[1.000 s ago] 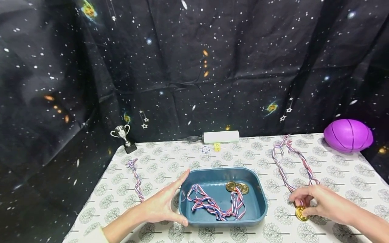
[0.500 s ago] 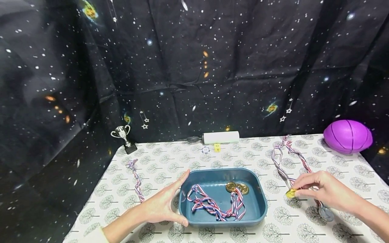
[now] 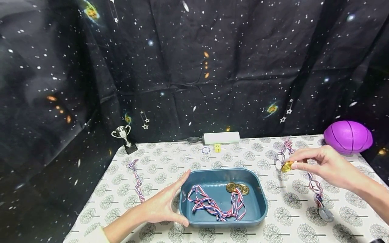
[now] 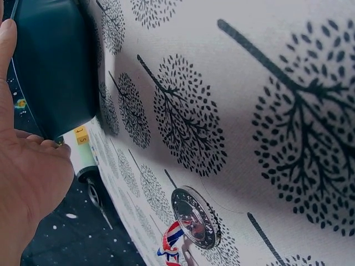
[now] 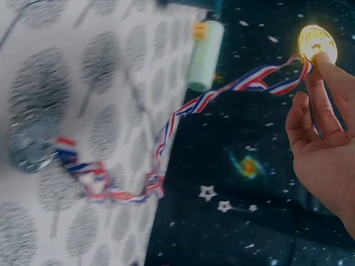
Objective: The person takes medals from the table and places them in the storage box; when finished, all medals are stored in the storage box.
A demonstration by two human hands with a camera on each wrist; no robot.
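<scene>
The tree-print tablecloth here carries a tub, trophy, two silver medals, purple ball, yellow block, chip and, I think, a bottle.

in the head view, the left hand hides one end of a ribbon; the right hand covers part of the gold medal. the right wrist view blurs a silver medal; the left one crops the tub.

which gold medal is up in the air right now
The gold medal pinched by the right hand, above the tablecloth; the other gold medals lie inside the blue tray.
</scene>
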